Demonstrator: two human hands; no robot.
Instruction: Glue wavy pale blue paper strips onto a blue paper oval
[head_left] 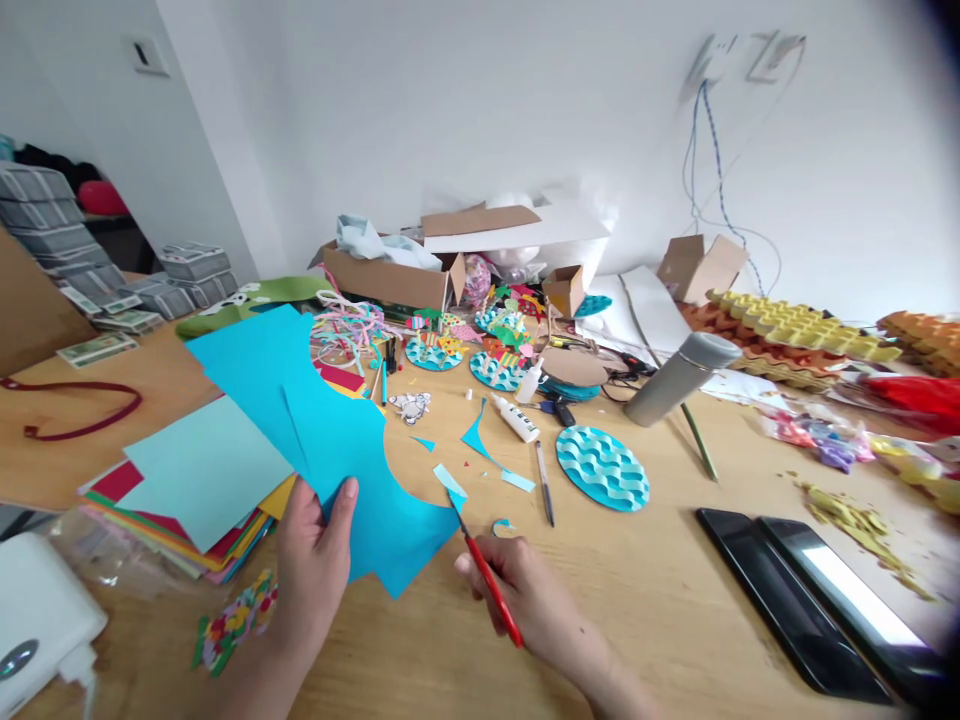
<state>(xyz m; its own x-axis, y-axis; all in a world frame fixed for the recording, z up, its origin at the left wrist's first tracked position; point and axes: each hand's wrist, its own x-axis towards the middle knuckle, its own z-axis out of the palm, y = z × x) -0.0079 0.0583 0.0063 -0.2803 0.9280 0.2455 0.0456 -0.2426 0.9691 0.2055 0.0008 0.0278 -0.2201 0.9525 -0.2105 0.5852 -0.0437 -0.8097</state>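
My left hand [319, 545] pinches a large sheet of bright blue paper [352, 440] between thumb and fingers. Curved pieces are cut out of the sheet's right edge, and a slit runs through its upper part. Red-handled scissors [491, 588] are gripped in my right hand [525, 590], seen edge-on, with their tip at the paper's right corner. Beyond the tip lie pale blue strips [517, 481] and a thin blue offcut [476, 437]. An oval blue disc [602, 468] with wavy pale strips lies to the right, near a pen [544, 484].
Coloured paper sheets [199, 470] are stacked at left, near a white device [45, 610]. Glue bottles [516, 418], decorated discs [433, 352] and a cardboard box [390, 278] stand farther back. A grey tumbler [679, 380], two black phones [787, 600] and egg trays [802, 325] are at right.
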